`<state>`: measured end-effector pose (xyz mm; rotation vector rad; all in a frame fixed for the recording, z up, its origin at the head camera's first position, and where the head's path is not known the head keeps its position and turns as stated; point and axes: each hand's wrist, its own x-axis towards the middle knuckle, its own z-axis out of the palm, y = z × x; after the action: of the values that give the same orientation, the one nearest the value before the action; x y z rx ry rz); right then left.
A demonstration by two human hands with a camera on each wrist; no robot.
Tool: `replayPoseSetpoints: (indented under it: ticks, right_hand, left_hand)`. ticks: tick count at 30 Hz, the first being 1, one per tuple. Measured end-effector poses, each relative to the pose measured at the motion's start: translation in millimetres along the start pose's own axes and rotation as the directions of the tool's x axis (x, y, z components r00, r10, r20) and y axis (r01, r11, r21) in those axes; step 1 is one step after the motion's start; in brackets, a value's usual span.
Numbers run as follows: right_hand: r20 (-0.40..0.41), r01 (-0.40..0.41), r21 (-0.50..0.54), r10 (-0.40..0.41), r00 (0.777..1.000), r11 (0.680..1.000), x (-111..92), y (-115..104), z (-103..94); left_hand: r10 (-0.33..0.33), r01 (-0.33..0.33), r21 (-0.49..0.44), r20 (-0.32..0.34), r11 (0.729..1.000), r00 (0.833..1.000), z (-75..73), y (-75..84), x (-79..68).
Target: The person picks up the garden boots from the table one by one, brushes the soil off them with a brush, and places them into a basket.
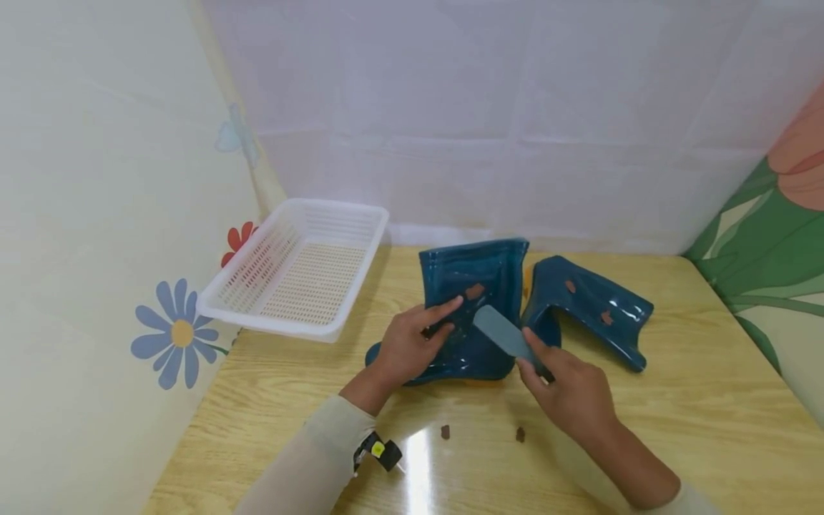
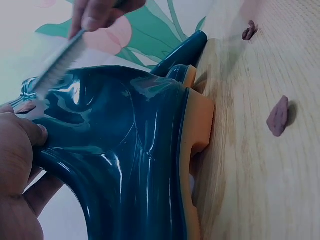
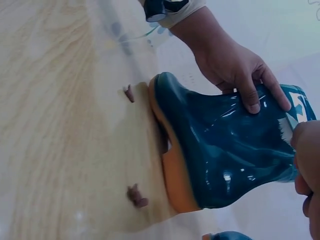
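Far left, printed cloth: a blue flower with a yellow centre [image 1: 182, 333] is shown beside the edge of a pale wood-grain table [image 1: 708, 400].
Basket: a white rectangular plastic basket with a slotted floor [image 1: 270, 325] is set on the table by the cloth.
Standing boot: a glossy dark teal rubber boot with an orange sole [image 1: 479, 354] is stood sole down at the table's middle, its toe pointed left.
Left hand: the boot's shaft is gripped by the left hand [image 1: 412, 340]; this hold is best kept firm, with fingers clear of the bristles.
Fallen crumbs: two small dark brown crumbs [image 1: 445, 432] are seen on the table, near the boot and apart from each other; they are best not rubbed back onto the rubber.
Patch: a flat reddish-brown patch [image 1: 475, 291] is stuck on the shaft, just beside the left fingertips.
Brush: a flat grey-blue brush with pale bristles [image 1: 498, 330] is angled towards the patch; full contact cannot be confirmed. Short strokes, led away from the left fingers, seem advisable.
Right hand: the brush handle is clasped by the right hand [image 1: 573, 390], apart from the left.
Lying boot: a matching teal boot [image 1: 589, 297] is laid on its side, two brown patches left on it.
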<state>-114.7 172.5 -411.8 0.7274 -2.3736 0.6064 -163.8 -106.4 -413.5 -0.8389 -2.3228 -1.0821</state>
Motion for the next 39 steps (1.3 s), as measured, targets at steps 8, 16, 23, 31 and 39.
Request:
replayPoseSetpoints:
  ticks: [8, 16, 23, 31, 39]
  right_hand:
    - [-0.149, -0.001, -0.006, 0.000, 0.989, 1.000, 20, -4, -4.0]
    - [-0.128, -0.020, -0.005, 0.019, 0.992, 1.000, 26, -4, -2.6]
    - [-0.039, -0.077, -0.004, 0.077, 0.996, 0.997, 17, -3, -1.5]
    - [-0.115, -0.093, 0.015, 0.094, 0.989, 0.996, 21, -4, -5.3]
    - [-0.042, -0.112, -0.014, 0.112, 0.993, 0.994, 27, -8, -1.2]
  left_hand:
    - [0.024, -0.024, -0.008, 0.016, 1.000, 1.000, -0.3, 1.3, -1.3]
    - [0.046, -0.046, -0.017, -0.001, 0.999, 0.999, 1.0, 1.4, -4.3]
    - [0.060, -0.061, -0.044, -0.024, 0.997, 0.998, 2.5, 0.2, -5.1]
    - [0.072, -0.073, -0.036, -0.034, 0.997, 0.997, 2.9, -3.1, -5.6]
    - [0.062, -0.063, -0.021, -0.035, 0.998, 0.997, 3.5, -2.4, -6.9]
